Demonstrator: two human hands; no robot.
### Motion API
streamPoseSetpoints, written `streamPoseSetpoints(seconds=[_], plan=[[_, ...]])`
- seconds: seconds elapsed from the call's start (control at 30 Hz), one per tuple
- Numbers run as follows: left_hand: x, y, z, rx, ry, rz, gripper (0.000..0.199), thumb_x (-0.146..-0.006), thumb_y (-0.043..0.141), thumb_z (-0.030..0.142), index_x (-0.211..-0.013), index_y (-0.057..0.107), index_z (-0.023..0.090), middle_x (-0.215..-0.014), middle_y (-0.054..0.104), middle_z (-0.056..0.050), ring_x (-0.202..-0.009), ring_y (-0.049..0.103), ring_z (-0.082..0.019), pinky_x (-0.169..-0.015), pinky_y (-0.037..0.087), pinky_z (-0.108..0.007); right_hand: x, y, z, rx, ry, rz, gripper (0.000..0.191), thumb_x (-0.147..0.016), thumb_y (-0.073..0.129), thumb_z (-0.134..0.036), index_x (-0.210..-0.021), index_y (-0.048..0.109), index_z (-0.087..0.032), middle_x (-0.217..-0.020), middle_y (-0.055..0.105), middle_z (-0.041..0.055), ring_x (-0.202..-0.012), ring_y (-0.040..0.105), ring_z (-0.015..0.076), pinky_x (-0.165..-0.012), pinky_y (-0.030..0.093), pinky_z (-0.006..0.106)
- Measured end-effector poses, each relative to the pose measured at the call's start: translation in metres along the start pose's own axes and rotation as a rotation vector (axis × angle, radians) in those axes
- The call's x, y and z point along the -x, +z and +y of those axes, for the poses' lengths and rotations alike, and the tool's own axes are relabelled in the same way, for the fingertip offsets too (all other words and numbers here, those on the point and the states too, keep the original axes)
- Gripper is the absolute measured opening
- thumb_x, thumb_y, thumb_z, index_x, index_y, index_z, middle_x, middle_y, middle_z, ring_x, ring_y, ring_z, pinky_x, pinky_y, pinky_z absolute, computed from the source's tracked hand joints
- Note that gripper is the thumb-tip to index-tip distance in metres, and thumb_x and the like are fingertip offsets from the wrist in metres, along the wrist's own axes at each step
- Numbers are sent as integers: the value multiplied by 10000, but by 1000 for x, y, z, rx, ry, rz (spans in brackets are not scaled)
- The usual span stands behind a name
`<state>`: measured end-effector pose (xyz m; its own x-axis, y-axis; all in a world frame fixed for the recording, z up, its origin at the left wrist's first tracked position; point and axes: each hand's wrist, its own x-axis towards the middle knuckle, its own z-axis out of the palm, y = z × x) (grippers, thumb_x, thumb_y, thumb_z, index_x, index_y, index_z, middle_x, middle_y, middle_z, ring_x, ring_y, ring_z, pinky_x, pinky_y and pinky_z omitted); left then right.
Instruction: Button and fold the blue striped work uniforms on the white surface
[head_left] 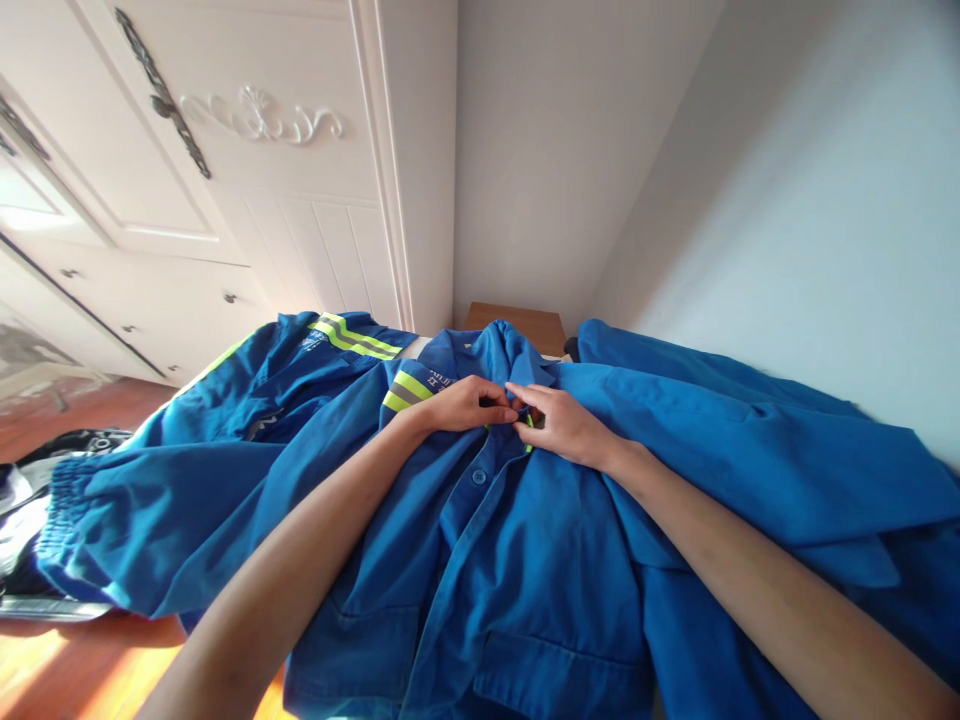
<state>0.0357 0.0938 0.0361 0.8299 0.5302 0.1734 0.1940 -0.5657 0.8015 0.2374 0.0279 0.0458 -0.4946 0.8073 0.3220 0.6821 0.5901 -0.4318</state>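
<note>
Both hands at the upper front of a blue jacket, fingertips nearly meeting below the collar.
Jacket [555,560] spread front up before the person, collar [506,345] away, hem near. Left hand [476,405]: thumb and fingers pinching cloth at the front opening. Right hand [562,425]: fingers curled, grasping the facing edge; exact bit pinched too small to tell. One button [478,477] visible on the placket, just below the hands. Yellow-and-grey reflective band [409,390] beside left wrist. More blue clothing either side: striped garment [172,520] with gathered cuff to the left, plain garment [750,440] to the right. White cabinet [315,200] beyond, at left; orange-brown floor [82,665] lower left.
</note>
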Motion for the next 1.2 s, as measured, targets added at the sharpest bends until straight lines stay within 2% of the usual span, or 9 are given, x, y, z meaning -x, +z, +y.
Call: streamPoseSetpoints(seconds=[0.33, 0.6, 0.83, 1.03, 1.2], plan=[[0, 0, 3, 19, 46, -5, 362, -876, 558, 448, -739, 639, 123, -699, 591, -11, -675, 512, -128, -657, 396, -236, 0, 0, 2, -117, 63, -25, 578, -755, 572, -142, -1333, 573, -141, -1071, 693, 96, -717, 624, 165, -681, 535, 315], [0, 2, 3, -24, 38, 1, 324, -865, 560, 421, -746, 632, 128, -708, 602, -11, -665, 516, -127, -641, 388, -231, -3, 1, -2, -145, 99, -19, 546, -721, 569, -105, -1262, 630, -133, -1104, 705, 93, -886, 659, 200, -804, 511, 309], [-1, 3, 1, -40, 74, -8, 337, -888, 521, 419, -715, 584, 137, -713, 578, -2, -656, 490, -117, -636, 378, -228, -4, -5, -10, -182, 122, -81, 458, -725, 543, -95, -1163, 677, -120, -888, 696, 40, -703, 577, 144, -667, 458, 256], [-2, 2, 0, -37, 70, -2, 334, -891, 510, 413, -713, 575, 138, -700, 561, -4, -662, 492, -126, -641, 380, -238, -1, 0, -4, -264, 160, -33, 575, -747, 545, -141, -1319, 583, -107, -974, 696, 70, -655, 550, 128, -628, 460, 265], [-2, 2, -4, -17, 43, -13, 354, -887, 511, 433, -708, 577, 134, -683, 548, -3, -657, 490, -128, -627, 378, -241, 0, -1, -1, -313, 186, -48, 571, -763, 579, -205, -1324, 580, -101, -919, 686, 64, -634, 542, 130, -595, 459, 266]])
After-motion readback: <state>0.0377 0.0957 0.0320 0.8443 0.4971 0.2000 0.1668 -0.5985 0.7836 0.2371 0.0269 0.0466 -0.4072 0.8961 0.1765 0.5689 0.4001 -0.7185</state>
